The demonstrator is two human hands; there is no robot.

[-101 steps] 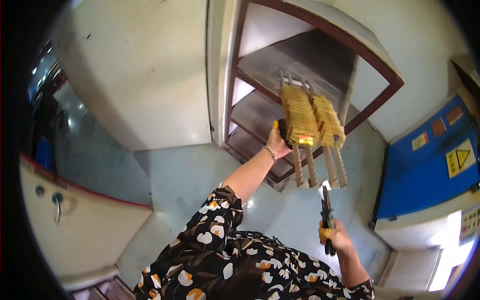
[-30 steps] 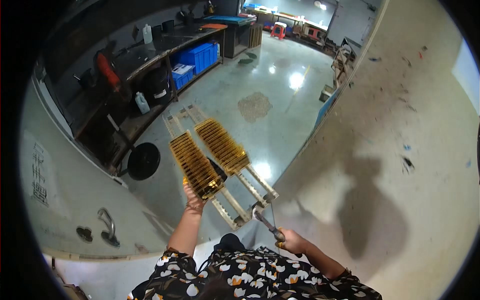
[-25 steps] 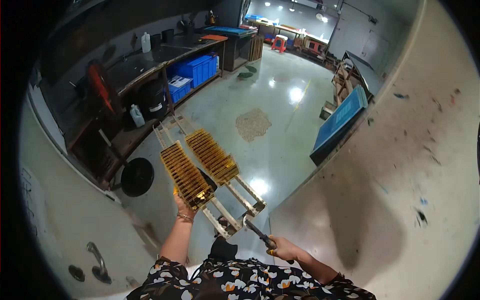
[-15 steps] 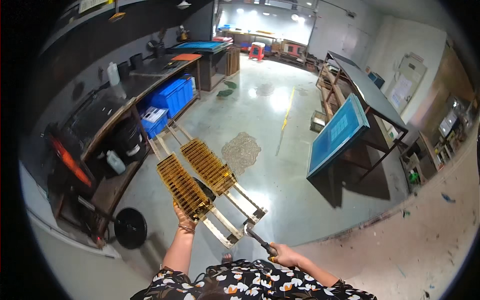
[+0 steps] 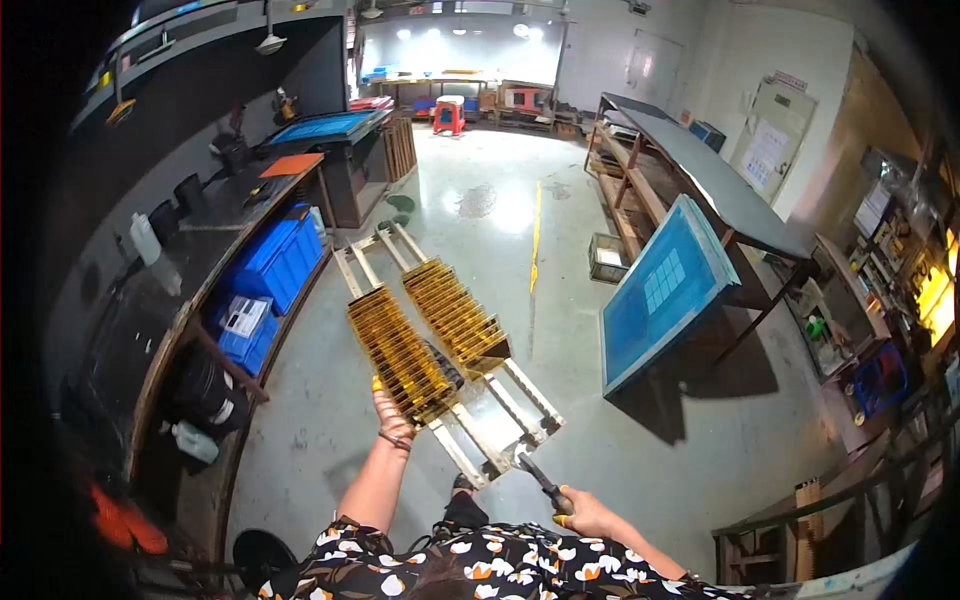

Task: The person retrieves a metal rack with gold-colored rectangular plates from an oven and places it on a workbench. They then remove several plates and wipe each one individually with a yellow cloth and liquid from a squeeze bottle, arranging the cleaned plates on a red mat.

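Note:
A long metal rack (image 5: 461,446) with pale rails spans from in front of my body out over the floor. Two rows of thin, amber-gold plates (image 5: 396,352) stand side by side in it. My left hand (image 5: 391,410) holds the rack from below at the near end of the left row; most of its fingers are hidden. My right hand (image 5: 590,514) is closed round the dark grip of a handle (image 5: 543,484), whose metal end meets the rack's near end. Between the rows something black shows, too covered to identify.
Along the left runs a dark workbench (image 5: 215,235) with blue bins (image 5: 280,258) beneath. At right, a blue framed screen (image 5: 665,290) leans against a long table (image 5: 700,165). A red stool (image 5: 449,117) stands far ahead. Wooden shelving (image 5: 800,535) is close at lower right.
The room has shifted in view: bench and bins sit further left and lower, and shelving now shows at lower right. The rack appears further right, still in both hands.

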